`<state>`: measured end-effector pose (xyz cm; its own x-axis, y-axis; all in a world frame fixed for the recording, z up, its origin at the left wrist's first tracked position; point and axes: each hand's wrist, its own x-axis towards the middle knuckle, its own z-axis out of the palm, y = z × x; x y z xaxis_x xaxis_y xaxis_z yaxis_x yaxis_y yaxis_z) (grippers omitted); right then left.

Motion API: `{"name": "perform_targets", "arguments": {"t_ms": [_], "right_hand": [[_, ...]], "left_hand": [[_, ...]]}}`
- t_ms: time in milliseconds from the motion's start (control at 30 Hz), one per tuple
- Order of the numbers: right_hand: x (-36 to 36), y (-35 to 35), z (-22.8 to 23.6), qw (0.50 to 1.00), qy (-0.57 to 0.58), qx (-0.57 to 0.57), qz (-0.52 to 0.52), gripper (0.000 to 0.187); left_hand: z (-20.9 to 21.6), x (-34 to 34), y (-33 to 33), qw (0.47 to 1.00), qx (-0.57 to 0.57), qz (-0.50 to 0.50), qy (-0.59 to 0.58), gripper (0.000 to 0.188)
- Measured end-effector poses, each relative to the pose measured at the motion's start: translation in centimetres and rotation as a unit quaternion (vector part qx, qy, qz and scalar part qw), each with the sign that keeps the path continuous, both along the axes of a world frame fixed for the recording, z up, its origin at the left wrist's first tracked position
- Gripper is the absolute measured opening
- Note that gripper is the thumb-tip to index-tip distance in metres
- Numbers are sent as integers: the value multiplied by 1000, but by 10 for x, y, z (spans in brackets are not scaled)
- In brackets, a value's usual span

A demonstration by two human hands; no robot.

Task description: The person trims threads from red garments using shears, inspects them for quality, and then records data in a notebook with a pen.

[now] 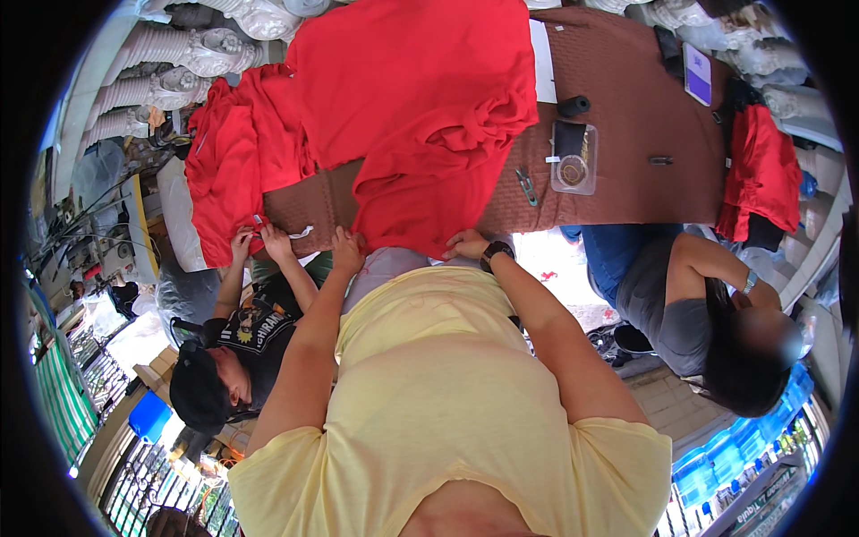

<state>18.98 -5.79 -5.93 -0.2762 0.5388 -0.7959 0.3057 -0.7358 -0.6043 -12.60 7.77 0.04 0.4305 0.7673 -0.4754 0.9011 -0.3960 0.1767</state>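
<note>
A large red cloth (429, 201) lies bunched over the table's near edge, in front of my body. My left hand (347, 251) is closed on its lower left edge, thumb and fingers pinched together. At the lower right edge, my right hand (467, 244) grips the same cloth, with a dark watch on the wrist. Between the two hands the fabric hangs toward my lap. Green-handled thread snips (526, 186) lie to the right of the cloth, apart from my right hand.
A brown-covered table (644, 116) bears a clear plastic box (574, 170), a black roll (574, 106) and a purple-and-white card (697, 75). A co-worker at left handles another red cloth (237, 143). A second person sits at right near a red-and-black garment (763, 170).
</note>
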Motion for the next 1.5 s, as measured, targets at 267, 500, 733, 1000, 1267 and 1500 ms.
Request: {"name": "perform_targets", "arguments": {"t_ms": [267,500,733,1000,1267,1500], "right_hand": [[91,60,154,880,-285,323,-201,24],[154,90,288,771,-204,492,-349,19],[166,50,408,855,-178,431,-227,13],[250,71,470,760,92,644,-2,15],[304,301,269,798,-284,496,-189,32],[337,373,118,825,-291,398,-278,39]], "left_hand": [[33,35,34,926,-41,218,-306,24],[227,99,75,961,57,10,-270,27],[293,-13,82,920,22,218,-325,28],[420,-45,119,845,-24,112,-522,29],[265,82,334,933,246,-44,-259,28],[149,164,424,935,269,-162,-162,22]]}}
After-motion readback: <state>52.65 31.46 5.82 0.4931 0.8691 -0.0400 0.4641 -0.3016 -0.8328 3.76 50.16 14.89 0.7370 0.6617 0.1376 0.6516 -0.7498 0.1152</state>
